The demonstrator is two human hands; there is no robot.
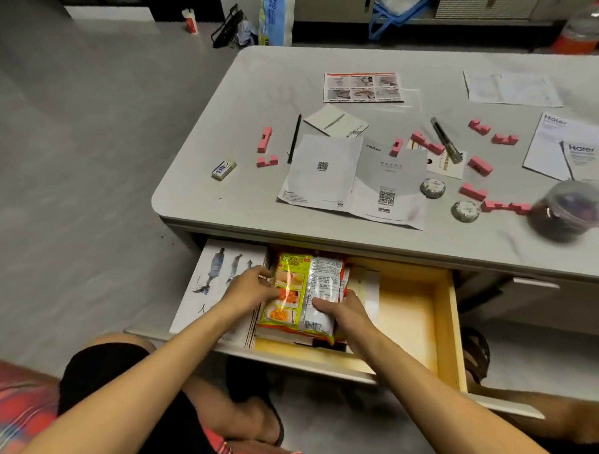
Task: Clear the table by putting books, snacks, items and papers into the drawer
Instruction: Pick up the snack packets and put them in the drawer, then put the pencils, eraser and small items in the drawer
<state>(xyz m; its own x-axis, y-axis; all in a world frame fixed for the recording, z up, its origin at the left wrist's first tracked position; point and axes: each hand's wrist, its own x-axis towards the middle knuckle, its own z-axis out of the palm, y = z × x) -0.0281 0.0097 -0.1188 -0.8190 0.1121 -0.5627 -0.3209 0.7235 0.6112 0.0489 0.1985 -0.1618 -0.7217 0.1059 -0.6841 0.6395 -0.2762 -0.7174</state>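
Note:
The wooden drawer point(421, 309) under the grey table point(227, 122) stands pulled out. Inside it lie snack packets point(306, 288), a yellow-green one and a silver one, on top of books. My left hand point(252, 288) grips the packets' left edge and my right hand point(342, 311) grips their lower right edge. A white book with figure drawings point(218, 275) lies in the drawer's left part. On the tabletop lie folded papers point(354, 177), several pink blocks point(265, 140), a black pen point(294, 138) and an eraser point(223, 170).
A dark lidded bowl point(570, 209) stands at the table's right edge, beside two round wrapped snacks point(433, 188) and more leaflets point(565, 147). The drawer's right half shows bare wood. My knees and a plaid cushion point(10, 410) sit below the drawer front. Bags and a bottle stand on the floor behind.

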